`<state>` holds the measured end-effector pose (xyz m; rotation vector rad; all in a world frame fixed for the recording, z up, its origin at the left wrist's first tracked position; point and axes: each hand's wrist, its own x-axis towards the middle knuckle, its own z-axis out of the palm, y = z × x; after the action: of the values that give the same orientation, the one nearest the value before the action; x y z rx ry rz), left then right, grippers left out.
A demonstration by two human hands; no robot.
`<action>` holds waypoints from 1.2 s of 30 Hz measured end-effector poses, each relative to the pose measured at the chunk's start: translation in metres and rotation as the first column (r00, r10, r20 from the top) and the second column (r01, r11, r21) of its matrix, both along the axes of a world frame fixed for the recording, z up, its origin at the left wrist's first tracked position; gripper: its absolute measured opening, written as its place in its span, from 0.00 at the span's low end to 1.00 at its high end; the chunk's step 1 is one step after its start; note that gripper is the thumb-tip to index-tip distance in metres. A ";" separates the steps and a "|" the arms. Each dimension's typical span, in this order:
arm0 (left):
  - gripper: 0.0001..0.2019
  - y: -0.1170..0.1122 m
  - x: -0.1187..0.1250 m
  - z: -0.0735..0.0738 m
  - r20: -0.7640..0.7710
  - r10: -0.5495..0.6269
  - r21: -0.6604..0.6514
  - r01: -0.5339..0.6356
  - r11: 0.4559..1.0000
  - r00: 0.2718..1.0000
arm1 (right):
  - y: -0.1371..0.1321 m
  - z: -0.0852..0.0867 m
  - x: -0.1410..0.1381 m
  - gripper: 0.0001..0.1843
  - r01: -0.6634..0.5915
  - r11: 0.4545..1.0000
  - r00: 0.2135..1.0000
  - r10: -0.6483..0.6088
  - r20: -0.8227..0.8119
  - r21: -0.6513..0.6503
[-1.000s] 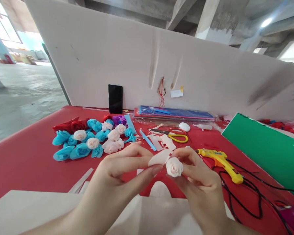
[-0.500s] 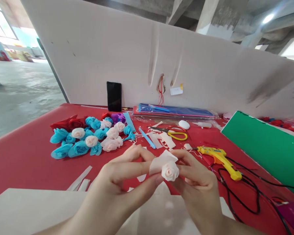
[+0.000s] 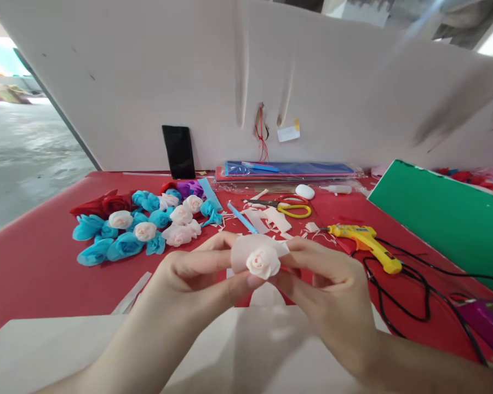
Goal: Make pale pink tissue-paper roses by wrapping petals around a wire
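Observation:
A small pale pink paper rose (image 3: 261, 259) is held up over the red table (image 3: 36, 262) between both my hands. My left hand (image 3: 197, 273) pinches its outer petal from the left with thumb and fingers closed. From the right, my right hand (image 3: 328, 290) grips the flower's base, fingers curled round it. A loose petal is wrapped over the top of the bud.
A heap of blue, pink, red and purple paper flowers (image 3: 143, 224) lies at the left. Scissors (image 3: 290, 209), paper scraps, a yellow glue gun (image 3: 365, 241) with black cables, a green sheet (image 3: 443, 219), a phone (image 3: 178, 151) and stacked paper (image 3: 287, 171) lie behind. Pale paper (image 3: 45, 350) lies near me.
The loose petal in my left hand has come over onto the rose and now wraps its top. Both hands have drawn closer together; the view has dipped slightly.

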<state>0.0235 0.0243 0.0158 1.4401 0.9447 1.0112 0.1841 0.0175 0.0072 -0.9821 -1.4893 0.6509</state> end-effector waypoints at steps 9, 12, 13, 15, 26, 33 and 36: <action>0.04 0.001 -0.005 -0.007 0.059 0.003 -0.188 0.009 0.982 0.998 | -0.002 -0.003 -0.002 0.17 -0.049 0.970 0.980 0.000 -0.201 -0.236; 0.05 0.001 -0.006 -0.008 0.063 0.028 -0.195 -0.015 0.981 0.998 | -0.002 -0.002 -0.002 0.08 -0.062 0.968 0.988 0.025 -0.153 -0.242; 0.05 0.001 -0.006 -0.008 0.062 0.039 -0.190 -0.027 0.981 0.997 | -0.002 -0.002 -0.002 0.06 -0.063 0.970 0.989 0.030 -0.143 -0.233; 0.05 0.002 -0.005 -0.009 0.058 0.059 -0.193 -0.046 0.980 0.997 | -0.002 -0.001 -0.002 0.06 -0.049 0.976 0.992 0.023 -0.124 -0.214; 0.03 0.002 -0.002 -0.009 0.137 0.042 -0.208 -0.013 0.978 0.990 | -0.003 0.000 0.001 0.04 -0.080 0.968 0.993 0.055 -0.107 -0.238; 0.10 0.007 -0.003 -0.012 0.290 0.064 -0.301 0.028 0.953 0.955 | 0.007 0.002 0.005 0.04 -0.402 0.730 0.877 0.134 -0.461 -0.552; 0.12 0.007 -0.003 -0.010 0.320 0.131 -0.324 -0.022 0.946 0.938 | 0.011 0.001 0.005 0.03 -0.528 0.674 0.790 0.167 -0.590 -0.516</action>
<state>0.0205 0.0311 0.0055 0.9309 0.8672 1.0690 0.1891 0.0286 0.0086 -0.9216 -0.9686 1.6947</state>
